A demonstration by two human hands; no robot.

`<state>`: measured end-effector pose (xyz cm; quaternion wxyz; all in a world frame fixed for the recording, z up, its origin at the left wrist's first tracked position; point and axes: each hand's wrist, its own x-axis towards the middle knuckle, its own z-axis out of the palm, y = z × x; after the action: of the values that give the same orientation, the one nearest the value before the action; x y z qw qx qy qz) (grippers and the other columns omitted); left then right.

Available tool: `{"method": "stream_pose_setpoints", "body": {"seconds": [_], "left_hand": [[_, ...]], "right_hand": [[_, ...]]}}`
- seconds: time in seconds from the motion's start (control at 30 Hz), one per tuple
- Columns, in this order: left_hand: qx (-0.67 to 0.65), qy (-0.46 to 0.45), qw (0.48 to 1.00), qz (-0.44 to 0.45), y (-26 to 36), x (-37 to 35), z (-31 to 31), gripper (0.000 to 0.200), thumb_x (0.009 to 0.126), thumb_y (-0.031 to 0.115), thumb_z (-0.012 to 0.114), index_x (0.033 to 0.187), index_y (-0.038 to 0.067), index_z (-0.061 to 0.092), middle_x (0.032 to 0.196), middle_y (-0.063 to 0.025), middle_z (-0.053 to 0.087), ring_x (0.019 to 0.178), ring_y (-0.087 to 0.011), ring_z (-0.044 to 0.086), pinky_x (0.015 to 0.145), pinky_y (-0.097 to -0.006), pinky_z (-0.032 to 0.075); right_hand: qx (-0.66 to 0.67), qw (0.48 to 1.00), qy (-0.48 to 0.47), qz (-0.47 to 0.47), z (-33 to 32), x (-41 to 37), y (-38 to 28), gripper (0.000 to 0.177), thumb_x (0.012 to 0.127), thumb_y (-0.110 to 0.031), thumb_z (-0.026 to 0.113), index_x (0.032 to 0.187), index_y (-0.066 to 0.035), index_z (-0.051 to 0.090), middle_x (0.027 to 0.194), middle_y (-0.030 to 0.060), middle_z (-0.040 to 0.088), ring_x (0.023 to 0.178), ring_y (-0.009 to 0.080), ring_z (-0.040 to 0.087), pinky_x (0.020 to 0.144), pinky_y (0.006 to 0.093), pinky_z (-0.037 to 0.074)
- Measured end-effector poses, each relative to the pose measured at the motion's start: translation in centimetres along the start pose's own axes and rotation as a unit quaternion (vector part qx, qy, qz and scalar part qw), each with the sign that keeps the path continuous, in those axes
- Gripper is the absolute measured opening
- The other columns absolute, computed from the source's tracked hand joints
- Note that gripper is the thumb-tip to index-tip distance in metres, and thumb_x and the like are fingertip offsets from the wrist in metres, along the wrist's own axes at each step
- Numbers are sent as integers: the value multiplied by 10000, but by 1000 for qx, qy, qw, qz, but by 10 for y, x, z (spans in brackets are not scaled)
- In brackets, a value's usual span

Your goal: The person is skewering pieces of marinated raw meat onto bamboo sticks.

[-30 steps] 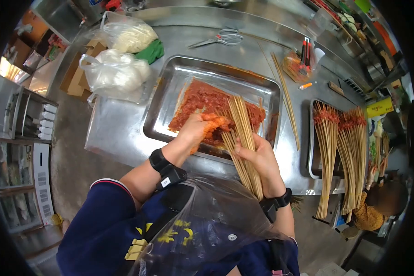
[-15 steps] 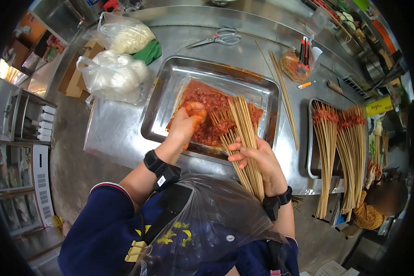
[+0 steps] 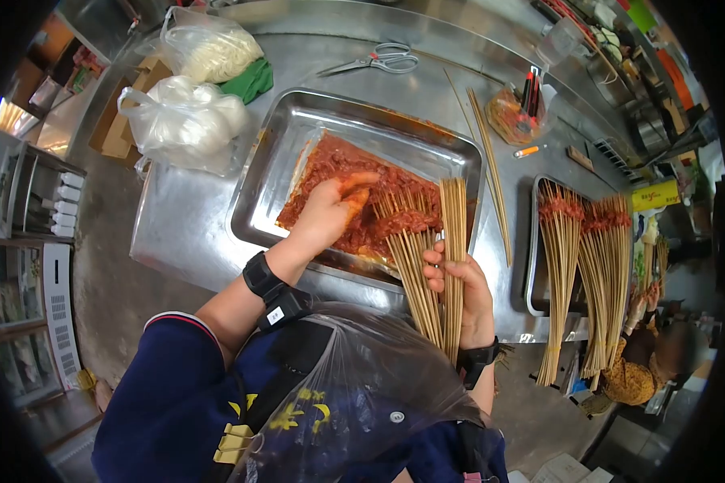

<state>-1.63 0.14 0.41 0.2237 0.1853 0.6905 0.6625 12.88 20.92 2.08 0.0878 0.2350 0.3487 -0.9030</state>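
Large tray [image 3: 266, 201]: red meat [image 3: 318, 165]. Side tray [image 3: 535, 282]: meat-tipped skewers [image 3: 561, 266].

A steel worktable [image 3: 173, 213] is standing on grey floor [image 3: 107, 266]. Left of the worktable, a glass-fronted cabinet [image 3: 15, 278] is adjoining a vented white panel [image 3: 57, 322]; off the worktable's far left corner, warm light [image 3: 13, 115] is glaring.

Free passage over the tray [image 3: 285, 154], far left, with skewers [image 3: 453, 213] a barrier at right, depth unclear.
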Motion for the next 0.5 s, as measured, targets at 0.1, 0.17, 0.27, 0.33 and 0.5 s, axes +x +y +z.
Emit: {"method": "stream_pose_setpoints", "body": {"seconds": [0.1,0.17,0.27,0.33,0.5], "left_hand": [[101,-46,986,120,14,2,12,339,832,24,471,1168,7,509,1144,-120,554,1080,-220,509,919,-296,375],[176,-70,960,208,18,3,18,391,785,-9,460,1170,31,514,1143,-167,543,1081,-312,500,913,-332,387],[261,-113,947,151,22,0,23,416,764,-28,440,1169,32,513,1113,-198,544,1043,-336,512,887,-348,406],[233,-98,950,185,20,2,21,417,753,-36,427,1156,23,519,1053,-214,561,981,-354,532,837,-364,427],[162,-87,976,113,13,5,6,364,769,-9,459,1122,10,546,1031,-171,599,915,-266,582,775,-336,442]], "right_hand": [[-13,1000,16,-4,0,-3,-1,314,780,-11,465,1088,46,468,996,201,586,810,242,634,672,294,557],[-24,999,22,-5,4,-5,-2,312,774,-9,466,1080,50,465,1001,214,582,817,257,633,691,313,557],[-37,999,6,4,8,-6,-4,299,773,-7,463,1066,51,467,1014,226,577,827,270,632,707,323,554],[-40,999,-14,10,15,-7,-6,290,768,-8,450,1050,59,461,1036,252,564,861,302,627,706,339,558],[-41,997,-52,26,34,-9,-6,271,769,-13,441,1028,62,472,1080,278,534,955,341,589,781,368,534]]}}
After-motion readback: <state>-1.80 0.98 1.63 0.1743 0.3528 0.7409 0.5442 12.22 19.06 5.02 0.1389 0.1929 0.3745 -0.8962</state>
